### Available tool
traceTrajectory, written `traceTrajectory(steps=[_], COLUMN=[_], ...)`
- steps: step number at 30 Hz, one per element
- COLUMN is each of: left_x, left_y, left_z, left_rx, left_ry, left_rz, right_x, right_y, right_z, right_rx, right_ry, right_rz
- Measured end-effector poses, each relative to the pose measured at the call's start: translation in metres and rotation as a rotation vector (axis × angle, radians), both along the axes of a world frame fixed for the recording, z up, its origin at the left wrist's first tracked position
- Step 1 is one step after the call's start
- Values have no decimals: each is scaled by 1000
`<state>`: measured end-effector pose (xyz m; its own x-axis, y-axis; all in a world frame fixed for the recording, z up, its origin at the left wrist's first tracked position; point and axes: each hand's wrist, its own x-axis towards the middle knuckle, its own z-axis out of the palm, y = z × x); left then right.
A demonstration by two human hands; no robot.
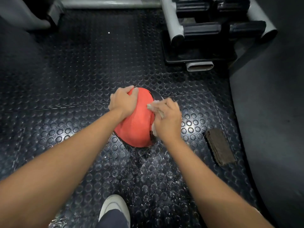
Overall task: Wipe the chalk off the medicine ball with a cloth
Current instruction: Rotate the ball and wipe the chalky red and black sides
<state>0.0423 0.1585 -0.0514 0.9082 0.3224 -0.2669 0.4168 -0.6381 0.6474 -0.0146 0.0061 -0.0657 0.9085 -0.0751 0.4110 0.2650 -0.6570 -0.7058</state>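
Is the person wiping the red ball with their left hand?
No, the right hand holds the cloth against the red ball, while the left hand grips its top.

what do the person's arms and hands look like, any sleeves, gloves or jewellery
The left forearm and right forearm are bare to the picture's edge, with no sleeves showing. The left hand and right hand wear no gloves. No watch, bracelet or ring is visible, though the right hand is slightly blurred.
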Motion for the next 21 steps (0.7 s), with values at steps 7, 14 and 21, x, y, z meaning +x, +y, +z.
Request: traceTrajectory(steps=[7,14,21], left_x=[-7,-32,-98], left_y=[-18,2,6], left_z=[6,10,14], left_rx=[55,93,144], left_ry=[-15,2,-220], left_rz=[40,10,-109], right_x=[-65,-50,-65], right_y=[-5,-11,-22], right_z=[-26,-9,1], right_rx=[79,280,564], right_ry=[-23,182,362], right_rz=[-38,-101,-347])
